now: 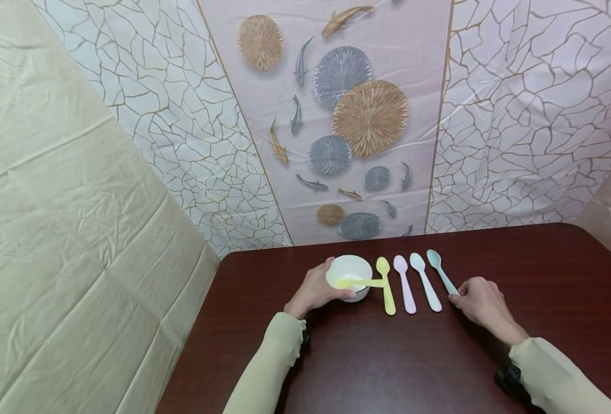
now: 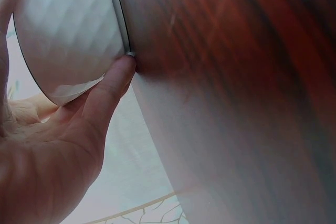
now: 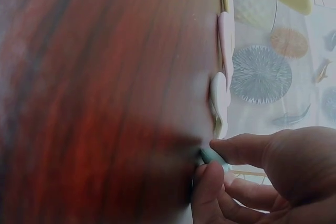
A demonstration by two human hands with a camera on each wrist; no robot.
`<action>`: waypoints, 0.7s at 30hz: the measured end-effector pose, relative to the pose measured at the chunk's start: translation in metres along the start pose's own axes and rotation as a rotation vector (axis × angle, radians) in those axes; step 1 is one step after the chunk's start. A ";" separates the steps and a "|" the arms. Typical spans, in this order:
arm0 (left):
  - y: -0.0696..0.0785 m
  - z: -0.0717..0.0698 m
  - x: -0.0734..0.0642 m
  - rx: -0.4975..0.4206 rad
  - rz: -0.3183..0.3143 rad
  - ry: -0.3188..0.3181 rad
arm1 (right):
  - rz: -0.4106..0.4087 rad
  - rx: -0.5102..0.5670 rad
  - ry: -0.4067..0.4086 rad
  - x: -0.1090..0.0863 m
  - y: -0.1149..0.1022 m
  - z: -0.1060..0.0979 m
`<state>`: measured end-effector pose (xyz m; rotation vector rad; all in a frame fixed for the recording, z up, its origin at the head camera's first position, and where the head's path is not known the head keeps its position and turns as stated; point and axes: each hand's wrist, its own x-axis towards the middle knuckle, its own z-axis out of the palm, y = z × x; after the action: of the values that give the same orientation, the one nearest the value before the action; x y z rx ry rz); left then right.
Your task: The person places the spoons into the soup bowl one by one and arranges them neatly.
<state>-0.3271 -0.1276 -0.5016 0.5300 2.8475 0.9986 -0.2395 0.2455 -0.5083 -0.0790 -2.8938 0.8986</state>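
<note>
- Pinching the teal spoon (image 1: 444,276) by its handle end, right of the white spoon (image 1: 426,282) on the tabletop (image 1: 388,362), the right hand (image 1: 482,300) is nearly closed.
- The teal spoon looks light, stiff, slick — its handle suits a pinch.
- Spread wide, the left hand (image 1: 321,287) grips the white bowl (image 1: 350,268) — likely rigid.

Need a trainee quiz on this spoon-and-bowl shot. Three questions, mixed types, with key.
1. Which spoon does the right hand pinch: A) pink, B) white, C) teal?
2. True or false: the left hand grips the white bowl.
3. How many spoons show in the head view in all?

Key: 1. C, the teal spoon. 2. True. 3. Five: one yellow spoon in the white bowl, four outside it.
</note>
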 end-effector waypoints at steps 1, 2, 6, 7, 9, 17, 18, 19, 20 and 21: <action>0.000 0.000 0.000 0.000 0.002 0.001 | 0.004 0.003 -0.001 0.000 0.000 0.000; 0.000 0.000 0.000 0.002 0.005 0.003 | 0.010 0.007 -0.003 0.000 0.000 0.000; 0.000 0.001 -0.001 0.006 0.012 0.006 | 0.041 0.019 -0.016 0.000 0.001 -0.002; 0.001 0.001 -0.002 0.007 0.014 0.006 | 0.048 0.020 -0.018 0.000 0.001 -0.002; 0.001 0.001 -0.002 0.008 0.017 0.006 | 0.058 0.024 -0.021 0.000 0.002 -0.003; 0.002 0.000 -0.002 0.006 0.021 0.012 | 0.070 0.041 -0.011 0.000 0.003 -0.008; 0.002 -0.001 -0.002 0.003 0.020 0.010 | 0.072 0.043 -0.009 0.000 0.003 -0.008; 0.002 -0.001 -0.002 0.001 0.017 0.009 | 0.076 0.046 -0.006 0.000 0.004 -0.009; 0.002 -0.001 -0.002 -0.001 0.015 0.007 | 0.081 0.050 -0.005 0.000 0.004 -0.010; 0.002 -0.001 -0.002 -0.003 0.013 0.006 | 0.085 0.054 -0.001 0.000 0.004 -0.010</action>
<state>-0.3247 -0.1271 -0.4993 0.5464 2.8509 1.0072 -0.2377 0.2544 -0.5020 -0.1985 -2.8845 0.9906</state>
